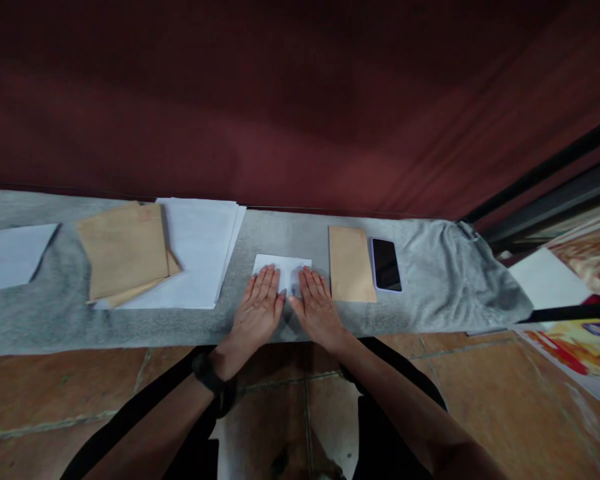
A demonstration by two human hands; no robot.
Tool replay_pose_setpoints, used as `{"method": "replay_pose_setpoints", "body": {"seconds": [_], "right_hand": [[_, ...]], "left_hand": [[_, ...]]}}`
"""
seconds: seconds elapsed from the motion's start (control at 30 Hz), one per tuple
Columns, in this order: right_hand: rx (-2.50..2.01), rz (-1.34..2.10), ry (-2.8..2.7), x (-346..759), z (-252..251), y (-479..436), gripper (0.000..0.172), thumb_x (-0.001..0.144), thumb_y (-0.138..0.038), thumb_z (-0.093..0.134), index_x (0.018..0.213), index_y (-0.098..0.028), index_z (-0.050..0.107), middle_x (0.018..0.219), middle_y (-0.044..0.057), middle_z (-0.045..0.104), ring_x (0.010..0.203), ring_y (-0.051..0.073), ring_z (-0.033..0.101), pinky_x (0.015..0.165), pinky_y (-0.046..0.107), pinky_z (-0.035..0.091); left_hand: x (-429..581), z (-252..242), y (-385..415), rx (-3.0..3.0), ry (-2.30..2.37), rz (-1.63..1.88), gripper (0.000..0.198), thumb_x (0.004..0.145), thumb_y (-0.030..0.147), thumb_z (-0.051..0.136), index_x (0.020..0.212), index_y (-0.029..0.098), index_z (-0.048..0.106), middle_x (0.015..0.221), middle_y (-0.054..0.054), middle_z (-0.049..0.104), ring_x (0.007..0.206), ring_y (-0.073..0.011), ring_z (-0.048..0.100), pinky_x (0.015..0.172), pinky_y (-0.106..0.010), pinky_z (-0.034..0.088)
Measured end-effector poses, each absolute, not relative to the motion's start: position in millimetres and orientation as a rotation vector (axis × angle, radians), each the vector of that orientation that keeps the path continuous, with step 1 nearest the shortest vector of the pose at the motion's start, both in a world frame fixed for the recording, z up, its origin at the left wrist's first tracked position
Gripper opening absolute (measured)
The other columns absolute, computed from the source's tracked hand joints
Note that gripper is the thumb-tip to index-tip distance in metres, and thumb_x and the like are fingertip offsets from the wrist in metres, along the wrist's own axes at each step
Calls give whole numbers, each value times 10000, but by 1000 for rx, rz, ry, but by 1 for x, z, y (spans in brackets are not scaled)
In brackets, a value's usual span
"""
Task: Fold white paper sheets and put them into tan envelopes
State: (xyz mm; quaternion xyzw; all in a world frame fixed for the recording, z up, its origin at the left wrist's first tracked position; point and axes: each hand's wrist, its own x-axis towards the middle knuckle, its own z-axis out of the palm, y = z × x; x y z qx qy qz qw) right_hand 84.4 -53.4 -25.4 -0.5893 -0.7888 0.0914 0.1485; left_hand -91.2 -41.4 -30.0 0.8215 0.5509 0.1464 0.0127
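Observation:
A small white sheet of paper (286,261), seemingly folded, lies flat on the grey cloth in front of me. My left hand (258,305) rests palm down on its left side, fingers stretched out. Flat on its right side is my right hand (316,301), fingers also extended. The two thumbs point toward each other, with a strip of the paper showing between them. Much of the paper's near part is hidden under the hands. Just right of my right hand lies a brown envelope (352,265).
A phone (387,265) lies beyond the envelope. On the left, several brown envelopes (126,250) overlap a stack of white sheets (200,247). Another white sheet (15,257) is at far left. The grey cloth (430,280) covers a narrow bench against a dark red surface (290,133).

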Motion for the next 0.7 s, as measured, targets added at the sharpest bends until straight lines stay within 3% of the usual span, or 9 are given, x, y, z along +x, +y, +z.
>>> {"method": "replay_pose_setpoints", "body": {"seconds": [0.3,0.7], "right_hand": [[-1685,352,-2282,68,-27,-36,641,1096,-456,226,1593,-63,318,1662,156,309,1571,252,223,1285,482,199],[-1813,392,-2221,63,-27,-17,657,1094,-482,228,1593,-65,322,1674,147,277,1576,259,203,1285,465,159]], "left_hand": [[-72,-34,-27,2590,1606,245,616,985,162,253,1585,30,294,1669,-180,298,1583,-249,160,1292,-475,192],[-73,-32,-8,2491,1708,288,611,995,239,273,1585,89,326,1671,-161,301,1582,-259,182,1284,-529,149]]}}
